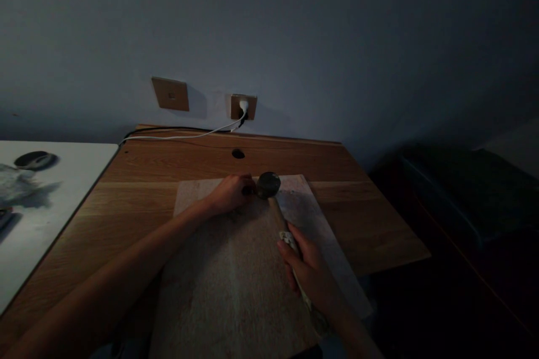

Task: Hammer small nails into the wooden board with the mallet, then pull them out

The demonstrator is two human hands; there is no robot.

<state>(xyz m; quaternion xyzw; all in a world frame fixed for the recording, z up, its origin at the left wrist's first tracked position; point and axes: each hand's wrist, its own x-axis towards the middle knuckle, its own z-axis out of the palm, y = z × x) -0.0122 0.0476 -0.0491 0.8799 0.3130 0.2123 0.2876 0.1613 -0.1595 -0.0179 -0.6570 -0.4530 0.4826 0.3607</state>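
My right hand is wrapped round the handle of a mallet, which has a dark round head and a pale wooden handle with a worn, patchy covering at the grip. The head is low over the far part of a pale board. Beside it, at the board's far edge, my left hand has its fingers curled together. Something small and dark seems to be at those fingertips, too dim to name. The mallet head is very close to the left fingers; whether they touch cannot be told.
The board lies on a wooden desk with a cable hole. Behind it, a white plug sits in a wall socket, and cables run left. A white table adjoins at left. A dark padded shape stands at right.
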